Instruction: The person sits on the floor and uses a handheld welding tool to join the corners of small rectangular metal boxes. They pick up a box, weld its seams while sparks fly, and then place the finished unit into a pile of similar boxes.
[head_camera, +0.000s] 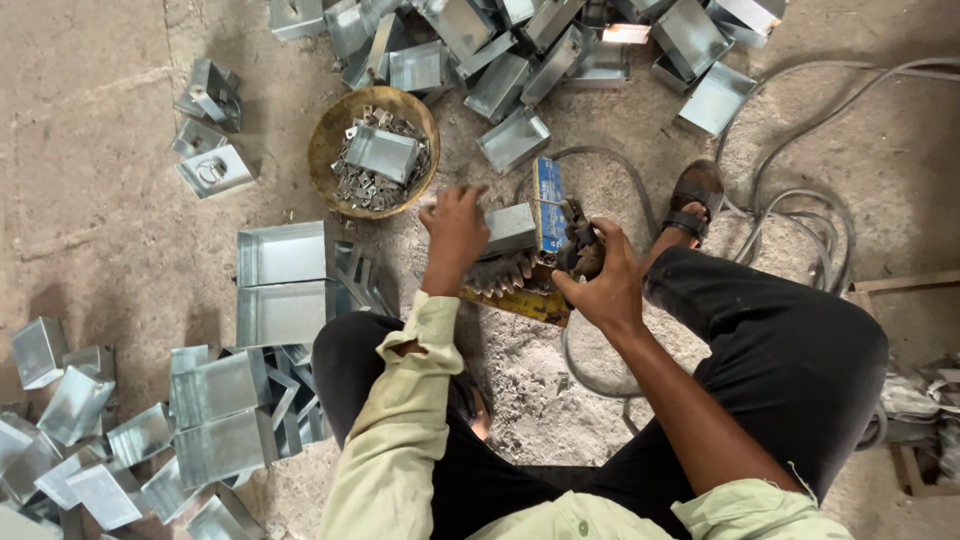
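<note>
The shiny folded sheet-metal box (512, 228) lies pressed under the left hand (455, 228), just beside the dark tool (582, 250) that the right hand (603, 283) clenches; likely light, stiff, sharp-edged, best gripped by its walls; beyond, a round rusty bowl (330, 135)

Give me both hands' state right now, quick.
Left hand: fingers curled, pressing on a metal box.
Right hand: closed around a dark tool handle.
</note>
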